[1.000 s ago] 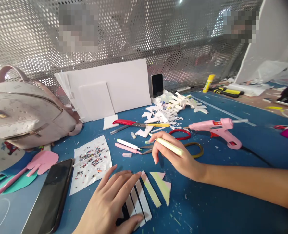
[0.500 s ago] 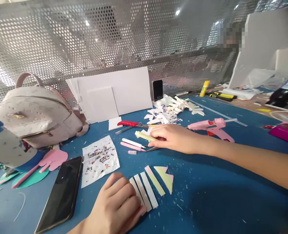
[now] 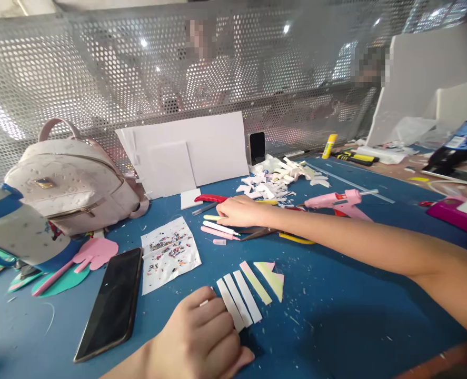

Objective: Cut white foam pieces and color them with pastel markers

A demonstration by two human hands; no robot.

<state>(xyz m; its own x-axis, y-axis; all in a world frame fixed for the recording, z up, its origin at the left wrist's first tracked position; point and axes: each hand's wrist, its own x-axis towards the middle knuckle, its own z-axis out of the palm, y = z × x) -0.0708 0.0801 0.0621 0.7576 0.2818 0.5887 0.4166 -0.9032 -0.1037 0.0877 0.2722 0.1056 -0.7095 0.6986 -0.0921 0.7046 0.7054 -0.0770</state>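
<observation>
My right hand (image 3: 243, 211) reaches across the table, fingers closed at a pale yellow marker (image 3: 212, 217) whose end pokes out past the fingertips. Beside it lie an uncapped white marker (image 3: 221, 227) with a green tip, a pink marker (image 3: 217, 233) and a small pink cap (image 3: 219, 242). My left hand (image 3: 207, 329) rests curled on the blue table, back upward. A small white bit shows between its fingers; whatever else is inside is hidden. White strips (image 3: 246, 297), a yellow-and-pink strip (image 3: 256, 282) and a notched yellow-green piece (image 3: 271, 278) lie beside it.
Behind my right hand are a red-handled tool (image 3: 211, 198), paper scraps (image 3: 280, 179) and a pink glue gun (image 3: 338, 201). To the left lie a black phone (image 3: 110, 300), a speckled tissue (image 3: 172, 252) and a backpack (image 3: 71, 184). White boards (image 3: 217, 147) lean behind.
My right hand has moved left and slightly away, bringing the pale yellow marker down alongside the white one. My left hand stays curled near the strips. The view has shifted a little.
</observation>
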